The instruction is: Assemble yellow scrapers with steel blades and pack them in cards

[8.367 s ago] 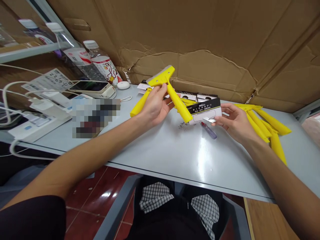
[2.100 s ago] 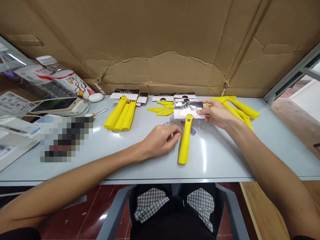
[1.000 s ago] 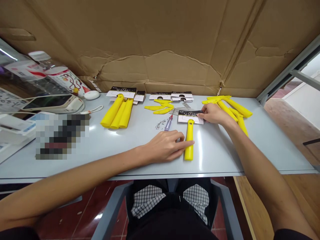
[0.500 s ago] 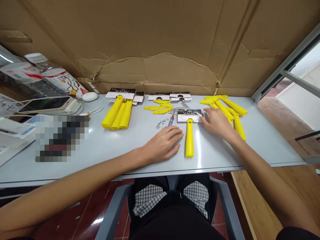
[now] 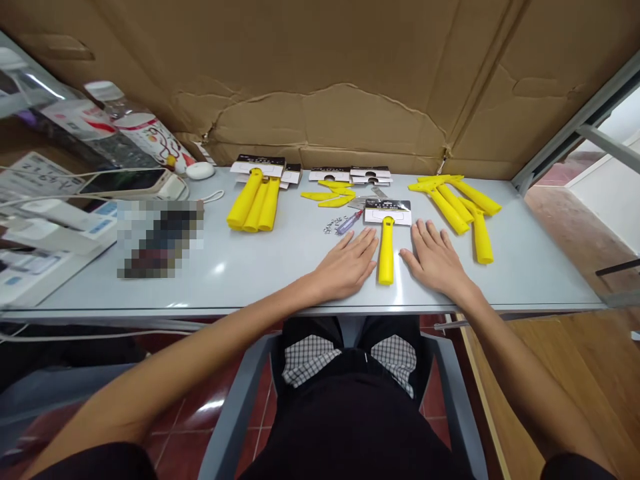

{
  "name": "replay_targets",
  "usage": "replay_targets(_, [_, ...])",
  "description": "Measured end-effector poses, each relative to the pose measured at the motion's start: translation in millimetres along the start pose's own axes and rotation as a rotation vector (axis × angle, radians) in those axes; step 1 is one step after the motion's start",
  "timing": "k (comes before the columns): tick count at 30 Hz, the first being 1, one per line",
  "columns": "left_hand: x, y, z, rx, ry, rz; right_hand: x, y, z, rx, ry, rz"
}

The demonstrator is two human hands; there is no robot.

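Right of the frame's centre, a yellow handle (image 5: pixel 386 257) lies with a printed card (image 5: pixel 375 212) at its far end; our left hand (image 5: pixel 349 264) and right hand (image 5: pixel 434 259) rest palm-down on either side, fingers stretched out, neither gripping anything. We judge this a pause, card seemingly fitted; lifting the piece would call for fingers curling round it, clear of the screwdriver (image 5: pixel 349 224) at upper left.

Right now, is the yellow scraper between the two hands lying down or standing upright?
Lying down. The yellow scraper stretches along the table, handle end toward the near edge.
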State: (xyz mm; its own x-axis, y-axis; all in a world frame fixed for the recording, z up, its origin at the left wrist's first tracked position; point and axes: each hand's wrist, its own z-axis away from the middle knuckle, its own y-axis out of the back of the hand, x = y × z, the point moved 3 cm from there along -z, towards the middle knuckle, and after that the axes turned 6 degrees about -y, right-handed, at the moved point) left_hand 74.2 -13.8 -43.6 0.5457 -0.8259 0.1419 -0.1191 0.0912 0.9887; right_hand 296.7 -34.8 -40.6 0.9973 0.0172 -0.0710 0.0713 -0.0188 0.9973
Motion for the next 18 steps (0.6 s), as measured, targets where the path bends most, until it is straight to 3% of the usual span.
replay_targets(9, [24.1, -3.2, -11.0, 0.043, 0.296, -0.019, -15.3, -3.6, 14.0, 0.019, -0.046, 0.0])
replay_targets(18, [21.8, -10.5, -9.7, 0.18, 0.305, 0.021, -14.1, -4.6, 13.6, 0.058, -0.02, -0.055])
